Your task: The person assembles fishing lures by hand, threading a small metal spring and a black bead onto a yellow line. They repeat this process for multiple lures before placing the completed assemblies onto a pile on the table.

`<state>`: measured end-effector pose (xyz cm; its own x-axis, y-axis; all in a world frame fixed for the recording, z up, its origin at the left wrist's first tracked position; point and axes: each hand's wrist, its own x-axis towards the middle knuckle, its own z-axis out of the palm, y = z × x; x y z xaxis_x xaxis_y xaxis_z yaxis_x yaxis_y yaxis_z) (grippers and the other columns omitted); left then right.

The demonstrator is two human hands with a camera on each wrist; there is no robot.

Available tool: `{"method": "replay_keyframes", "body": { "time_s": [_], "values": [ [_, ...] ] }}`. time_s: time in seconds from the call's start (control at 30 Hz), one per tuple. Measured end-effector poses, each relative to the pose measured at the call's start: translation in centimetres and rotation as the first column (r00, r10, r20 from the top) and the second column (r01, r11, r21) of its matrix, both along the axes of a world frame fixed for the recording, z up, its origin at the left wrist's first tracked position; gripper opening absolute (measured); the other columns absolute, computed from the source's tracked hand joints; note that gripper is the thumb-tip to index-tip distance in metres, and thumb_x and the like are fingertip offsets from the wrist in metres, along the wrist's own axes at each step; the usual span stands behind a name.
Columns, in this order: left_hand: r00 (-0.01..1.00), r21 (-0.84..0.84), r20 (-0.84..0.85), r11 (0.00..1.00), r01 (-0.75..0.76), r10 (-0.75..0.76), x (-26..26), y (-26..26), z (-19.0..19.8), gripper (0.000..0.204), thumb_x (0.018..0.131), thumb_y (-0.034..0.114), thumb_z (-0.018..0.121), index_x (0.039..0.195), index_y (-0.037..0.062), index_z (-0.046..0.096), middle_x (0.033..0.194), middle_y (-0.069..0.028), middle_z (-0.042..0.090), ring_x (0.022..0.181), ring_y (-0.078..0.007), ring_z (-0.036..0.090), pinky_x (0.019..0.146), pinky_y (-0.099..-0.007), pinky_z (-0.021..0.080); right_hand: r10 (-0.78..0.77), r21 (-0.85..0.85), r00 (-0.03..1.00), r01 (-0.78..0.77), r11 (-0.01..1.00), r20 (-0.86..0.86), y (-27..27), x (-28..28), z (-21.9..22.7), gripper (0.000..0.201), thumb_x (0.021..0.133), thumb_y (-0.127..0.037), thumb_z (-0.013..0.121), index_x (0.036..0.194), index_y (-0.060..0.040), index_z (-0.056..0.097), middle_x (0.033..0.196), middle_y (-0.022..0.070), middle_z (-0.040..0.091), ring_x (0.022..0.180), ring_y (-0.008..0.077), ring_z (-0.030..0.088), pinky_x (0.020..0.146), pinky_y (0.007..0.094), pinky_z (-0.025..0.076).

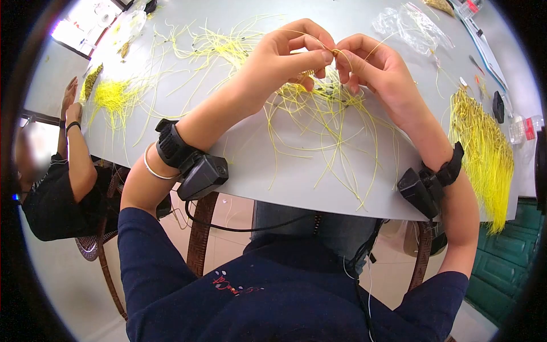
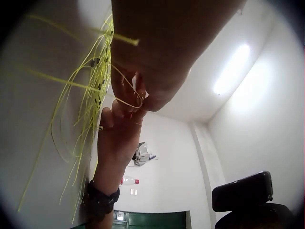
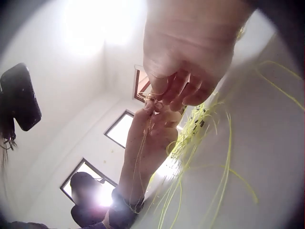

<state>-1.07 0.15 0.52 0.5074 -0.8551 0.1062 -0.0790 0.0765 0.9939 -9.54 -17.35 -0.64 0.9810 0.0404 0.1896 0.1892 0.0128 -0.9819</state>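
My left hand [image 1: 279,60] and right hand [image 1: 379,65] meet fingertip to fingertip above the table's near side. Between thumb and forefinger, the left hand pinches a thin yellow cord [image 1: 340,52] at a small knotted spot. The right hand pinches the same cord just beside it, and a loose loop stands up over its fingers. A gold-coloured braided piece [image 1: 307,74] shows under the left fingers, mostly hidden by them. Below both hands lies a loose tangle of yellow cords [image 1: 336,108] with small dark bits; it also appears beside the hands in the left wrist view.
More yellow cords [image 1: 219,45] spread over the grey table [image 1: 245,159]. A thick bundle of finished-looking yellow strands [image 1: 481,154] hangs over the right edge. Clear plastic bags [image 1: 413,28] lie at the back right, a bottle [image 1: 524,130] at far right. Another person [image 1: 62,171] sits at left.
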Motion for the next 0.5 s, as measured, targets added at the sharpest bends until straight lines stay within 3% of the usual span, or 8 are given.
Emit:
{"method": "replay_keyframes", "body": {
  "time_s": [0.1,0.17,0.4,0.5],
  "values": [
    [1.0,-0.006,-0.028,1.0,0.0,0.0,0.23,-0.02,-0.16,0.01,0.085,0.013,0.055,0.094,0.0112,0.051,0.082,0.0031,0.05,0.076,-0.0047,0.049,0.056,-0.0171,0.041,-0.022,-0.023,1.0,0.023,0.999,0.014,0.06,0.03,-0.1,0.016,0.084,-0.018,0.061,0.091,-0.0035,0.06,0.077,0.0,0.059,0.066,0.0053,0.053,0.052,0.0174,0.041],
    [0.999,-0.033,-0.033,0.999,-0.009,0.008,0.49,-0.02,-0.46,0.014,0.082,0.017,0.06,0.094,0.0099,0.056,0.083,-0.0001,0.056,0.075,-0.0078,0.056,0.061,-0.0208,0.046,-0.059,-0.048,0.998,0.06,0.997,0.03,0.37,-0.05,-0.05,0.016,0.084,-0.018,0.061,0.091,-0.0035,0.06,0.076,-0.0003,0.059,0.065,0.0049,0.053,0.052,0.0173,0.041],
    [0.998,-0.032,-0.064,0.999,-0.008,0.006,0.4,-0.01,-0.5,0.013,0.081,0.015,0.06,0.092,0.0102,0.056,0.083,-0.0002,0.056,0.076,-0.0083,0.056,0.06,-0.0202,0.045,-0.144,-0.199,0.984,0.163,0.966,0.105,0.87,-0.41,0.52,0.016,0.083,-0.018,0.061,0.089,-0.0034,0.06,0.075,-0.0007,0.059,0.064,0.0041,0.053,0.051,0.0173,0.041],
    [0.998,-0.024,-0.067,1.0,-0.009,0.008,0.31,-0.07,-0.43,0.012,0.081,0.015,0.06,0.091,0.0103,0.055,0.083,0.0,0.056,0.076,-0.0083,0.056,0.06,-0.0202,0.045,-0.125,-0.165,0.989,0.136,0.977,0.075,0.83,-0.25,0.25,0.018,0.083,-0.02,0.061,0.089,-0.0032,0.06,0.076,-0.0005,0.059,0.064,0.0043,0.053,0.051,0.0176,0.041]
  ]
}}
